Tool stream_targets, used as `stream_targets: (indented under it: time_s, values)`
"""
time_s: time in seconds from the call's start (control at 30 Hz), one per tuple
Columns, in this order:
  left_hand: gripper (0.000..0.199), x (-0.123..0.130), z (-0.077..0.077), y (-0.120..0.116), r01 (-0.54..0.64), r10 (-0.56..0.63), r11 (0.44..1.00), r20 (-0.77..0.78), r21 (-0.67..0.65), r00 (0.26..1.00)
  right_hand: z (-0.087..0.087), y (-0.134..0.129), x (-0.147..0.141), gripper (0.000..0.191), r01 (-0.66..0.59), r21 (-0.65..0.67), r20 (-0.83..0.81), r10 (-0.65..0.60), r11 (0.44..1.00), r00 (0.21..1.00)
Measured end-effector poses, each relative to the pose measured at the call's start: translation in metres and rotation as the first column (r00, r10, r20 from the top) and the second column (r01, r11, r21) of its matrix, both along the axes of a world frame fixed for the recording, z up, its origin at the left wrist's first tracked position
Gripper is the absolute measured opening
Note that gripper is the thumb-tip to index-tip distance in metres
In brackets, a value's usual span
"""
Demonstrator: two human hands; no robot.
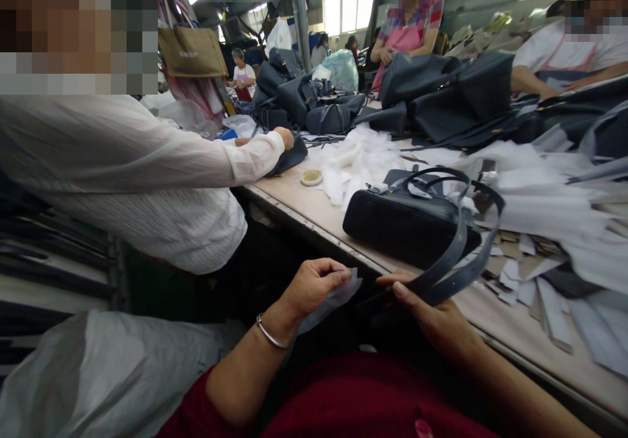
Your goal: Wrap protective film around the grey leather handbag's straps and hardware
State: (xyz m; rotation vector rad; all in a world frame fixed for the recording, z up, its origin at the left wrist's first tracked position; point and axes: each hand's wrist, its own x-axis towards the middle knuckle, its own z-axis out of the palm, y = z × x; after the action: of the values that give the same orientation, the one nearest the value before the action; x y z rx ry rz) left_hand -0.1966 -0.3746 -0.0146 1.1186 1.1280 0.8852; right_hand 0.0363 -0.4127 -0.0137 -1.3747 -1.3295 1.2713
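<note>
My left hand [314,287], with a bangle at the wrist, pinches a thin, see-through white sheet [326,304] between thumb and fingers, in front of the table edge. Just to its right, my right hand [426,310] grips a dark strap [454,281] near the table's edge, thumb on top. That strap curves up over a dark handbag [392,222] lying on its side on the table. Bits of white wrapping cling to the bag's upper part and handles. The strap's lower end is lost in shadow between my hands.
The table [294,206] carries a pile of thin white sheets [358,160], a roll of tape [311,177] and card scraps [552,307]. Dark bags [451,98] are heaped behind. A co-worker in a white top [147,150] works close at left; others stand across the table.
</note>
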Motion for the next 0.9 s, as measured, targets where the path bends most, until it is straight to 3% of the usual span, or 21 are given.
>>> stream_targets:
  time_s: [0.13,0.23,0.37,0.5,0.6,0.73,0.83,0.9]
  values:
    - [0.034,0.004,-0.004,-0.004,-0.093,0.097,0.994,0.066,-0.053,0.993,0.005,0.009,-0.001,0.045,-0.026,0.035,-0.009,0.027,0.999,1.0]
    - [0.035,0.009,-0.006,-0.004,-0.156,0.159,0.987,0.067,-0.048,0.985,0.003,0.012,-0.011,0.041,-0.151,0.056,-0.065,0.155,0.987,0.986]
    - [0.035,0.017,-0.006,-0.002,-0.134,0.135,0.991,0.043,-0.031,0.99,-0.002,0.011,-0.025,0.039,-0.273,-0.028,-0.133,0.267,0.962,0.954]
    - [0.04,0.018,-0.013,-0.002,-0.095,0.09,0.993,0.075,0.066,0.993,-0.001,0.013,-0.026,0.04,-0.189,-0.058,-0.148,0.179,0.98,0.973]
    - [0.051,0.011,-0.024,-0.01,-0.094,0.076,0.973,0.09,0.209,0.993,-0.002,0.016,-0.021,0.043,-0.104,-0.095,-0.151,0.088,0.99,0.985]
    - [0.057,0.001,-0.033,-0.022,0.036,-0.017,0.945,-0.06,0.324,0.998,-0.006,0.017,-0.02,0.045,-0.057,-0.136,-0.17,0.034,0.989,0.985]
    - [0.06,-0.001,-0.03,-0.022,0.175,-0.131,0.945,-0.172,0.276,0.976,-0.007,0.017,-0.023,0.043,-0.088,-0.115,-0.174,0.067,0.99,0.982]
    - [0.044,0.001,-0.026,-0.018,0.251,-0.192,0.94,-0.247,0.23,0.95,-0.008,0.017,-0.024,0.041,-0.117,-0.083,-0.152,0.103,0.99,0.983]
